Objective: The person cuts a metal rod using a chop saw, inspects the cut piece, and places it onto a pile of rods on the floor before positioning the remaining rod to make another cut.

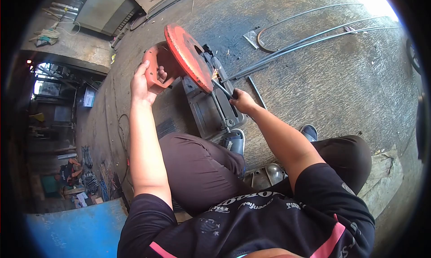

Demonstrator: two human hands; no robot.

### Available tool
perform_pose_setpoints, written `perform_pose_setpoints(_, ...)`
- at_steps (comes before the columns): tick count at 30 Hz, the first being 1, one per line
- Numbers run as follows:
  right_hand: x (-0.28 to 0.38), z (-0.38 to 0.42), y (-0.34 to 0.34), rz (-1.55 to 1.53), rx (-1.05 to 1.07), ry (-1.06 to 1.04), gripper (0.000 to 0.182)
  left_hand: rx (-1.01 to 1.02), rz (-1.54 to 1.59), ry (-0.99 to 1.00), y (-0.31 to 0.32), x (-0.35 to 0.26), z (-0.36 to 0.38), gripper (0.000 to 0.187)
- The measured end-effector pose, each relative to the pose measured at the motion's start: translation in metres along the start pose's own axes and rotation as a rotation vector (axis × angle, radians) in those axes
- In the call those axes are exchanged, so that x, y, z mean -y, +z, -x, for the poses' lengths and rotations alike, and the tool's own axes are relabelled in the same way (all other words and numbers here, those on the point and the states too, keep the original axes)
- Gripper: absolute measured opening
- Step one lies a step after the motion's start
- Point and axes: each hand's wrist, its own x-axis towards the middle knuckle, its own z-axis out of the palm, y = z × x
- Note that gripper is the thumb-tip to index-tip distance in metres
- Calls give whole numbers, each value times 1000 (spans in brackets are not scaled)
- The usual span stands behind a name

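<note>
My left hand (144,82) is wrapped round the orange-red handle (153,71) of a cut-off saw. The saw's round red guard (186,55) stands tilted above its grey metal base (202,112). Sparks (215,73) show beside the guard's lower right edge. My right hand (244,101) is closed round a thin metal rod (223,88), whose far end reaches the sparks at the saw. The blade itself is mostly hidden by the guard.
Long metal rods (305,41) stretch over the concrete floor (323,87) to the right. A short bar (257,92) lies near my right hand. At the lower left are a blue panel (81,229), bundled metal pieces (90,181) and another person (69,171).
</note>
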Motion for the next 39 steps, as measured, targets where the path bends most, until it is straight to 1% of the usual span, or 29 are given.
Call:
perform_pose_setpoints(2,4,3,0,27,-21,1,33,15,2,-11,0,0,0,48)
perform_pose_setpoints(4,10,10,-1,116,-162,31,33,9,0,-13,3,-1,2,47)
perform_pose_setpoints(5,14,12,-6,116,-162,31,33,9,-1,-14,5,-2,5,47)
perform_pose_setpoints(7,21,13,-15,73,-134,147,37,-26,-12,-9,10,-3,10,47)
perform_pose_setpoints(8,11,4,-2,25,-331,93,35,-27,-12,-8,9,-3,9,47)
perform_pose_setpoints(9,-4,-4,-5,-83,-216,132,33,-21,1,-7,7,-3,7,46)
perform_pose_setpoints(10,-2,-2,-14,-191,-101,170,32,-15,15,-6,6,-2,5,46)
perform_pose_setpoints(11,-1,0,-17,-190,-102,172,32,-14,16,-7,4,-1,4,46)
perform_pose_setpoints(13,3,3,-22,-423,60,283,32,4,4,3,4,-2,3,46)
perform_pose_setpoints(14,5,4,-23,-423,58,284,32,6,4,2,5,-2,4,46)
perform_pose_setpoints(16,12,9,-23,-726,192,375,31,7,1,-5,7,-3,6,46)
perform_pose_setpoints(17,22,15,-26,-787,243,402,31,8,1,-6,10,-4,8,46)
perform_pose_setpoints(18,21,15,-27,-788,243,403,31,5,1,-9,12,-4,10,46)
perform_pose_setpoints(20,15,13,-26,-863,383,424,32,2,-2,-12,15,-5,13,46)
perform_pose_setpoints(21,13,13,-26,-865,383,424,32,-12,5,-21,16,-5,14,46)
perform_pose_setpoints(23,9,13,-27,-845,466,436,33,-23,11,-32,18,-5,15,46)
perform_pose_setpoints(26,7,13,-23,-821,479,484,35,-33,23,-31,20,-5,15,46)
perform_pose_setpoints(29,6,13,-19,-884,513,491,35,-30,21,-32,18,-5,14,46)
perform_pose_setpoints(33,7,13,-15,-891,494,498,36,-22,33,-39,16,-5,13,46)
perform_pose_setpoints(36,8,16,-15,-884,516,480,36,-33,32,-41,19,-5,15,46)
perform_pose_setpoints(39,10,17,-15,-825,483,481,36,-43,37,-44,21,-6,15,46)
